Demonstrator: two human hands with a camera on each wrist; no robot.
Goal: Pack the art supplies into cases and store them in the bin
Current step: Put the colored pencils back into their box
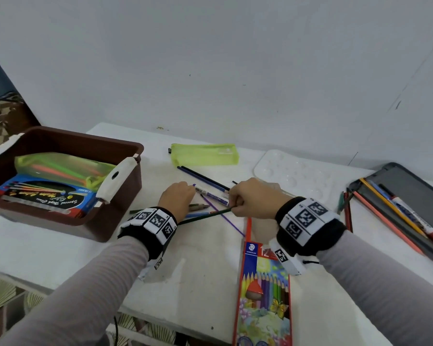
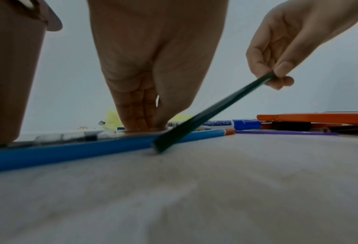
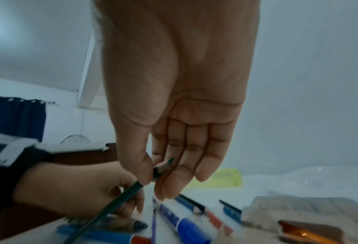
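Gathering stage: right hand (image 1: 254, 198) pinching green pencil (image 1: 205, 216) mid-frame, left hand (image 1: 176, 199) fingertips pressing loose pens; casing needed next.

We press our left hand (image 1: 176, 197) fingertips-down near the middle of the tabletop (image 1: 198, 270), fingers straight, while our right hand (image 1: 256, 198) is raised just beside it, thumb and forefinger pinched.

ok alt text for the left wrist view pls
The right hand pinches a dark green pencil, one end lifted and the other on the white table. The left hand presses its fingers down behind a blue pencil; a marker and a brown bin lie beyond.
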